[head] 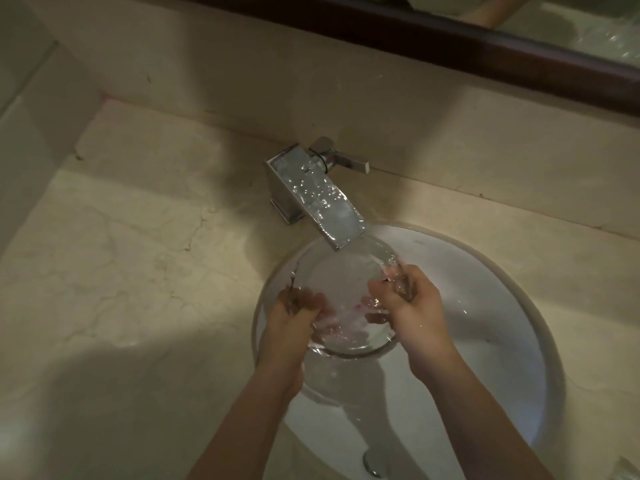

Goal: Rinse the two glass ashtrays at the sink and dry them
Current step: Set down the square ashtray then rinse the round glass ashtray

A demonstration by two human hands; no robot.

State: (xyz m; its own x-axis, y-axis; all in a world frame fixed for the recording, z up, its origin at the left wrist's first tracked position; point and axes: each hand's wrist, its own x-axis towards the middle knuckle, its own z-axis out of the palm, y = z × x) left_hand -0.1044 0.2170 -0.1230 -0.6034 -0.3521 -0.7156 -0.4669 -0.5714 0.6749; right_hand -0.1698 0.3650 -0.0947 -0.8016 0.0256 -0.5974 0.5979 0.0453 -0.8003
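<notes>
I have the round clear glass ashtray held tilted over the white oval sink basin, right under the lip of the square chrome waterfall tap, with water sheeting off the spout onto it. My left hand is curled around the near left rim, fingers closed on the glass, and my right hand is clamped on the right rim, thumb inside the bowl and fingers wrapped beneath. I judge the job to be early: this is the rinse of one ashtray, under way and not finished, and no drying has started as far as I can tell. The second ashtray I cannot place with any confidence; a glassy shape is cut off at the bottom right corner, but I cannot say what it is. No cloth or towel shows on the beige marble counter. The glass is hard to read through the water and dim light, so its far rim blends into the basin, and pinkish marks inside it are too blurred to identify.
</notes>
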